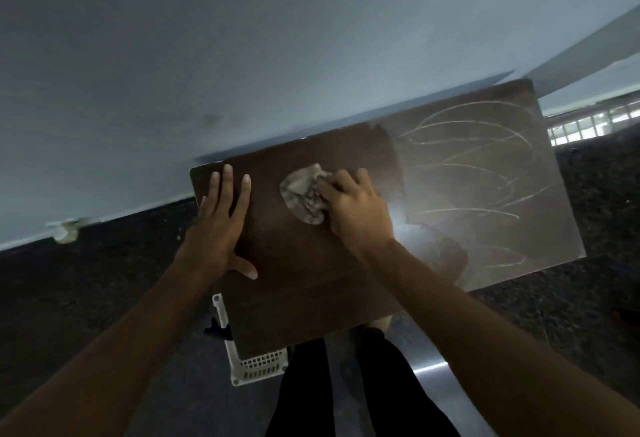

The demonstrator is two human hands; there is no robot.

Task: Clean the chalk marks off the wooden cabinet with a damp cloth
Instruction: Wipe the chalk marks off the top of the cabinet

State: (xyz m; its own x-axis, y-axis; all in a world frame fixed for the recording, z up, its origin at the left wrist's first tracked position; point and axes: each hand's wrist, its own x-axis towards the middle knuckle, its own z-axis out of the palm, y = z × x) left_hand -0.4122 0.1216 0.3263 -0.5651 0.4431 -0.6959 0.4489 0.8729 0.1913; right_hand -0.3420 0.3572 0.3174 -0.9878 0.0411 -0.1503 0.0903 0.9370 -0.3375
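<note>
Closest in, the person's legs in black trousers stand at the near edge of the wooden cabinet. A white slotted basket sits on the dark floor just beside them, partly tucked under the cabinet's near left corner. Further on, the left hand lies flat on the cabinet top by its left edge, fingers straight and spread, holding nothing. The right hand is near the middle of the top, its fingers curled over a crumpled, mottled cloth and pressing it to the wood. Around the cloth the wood looks dark and bare. Across the right half, pale looping chalk marks run under a dusty haze out to the right edge. Beyond the far edge rises a plain grey-blue wall.
</note>
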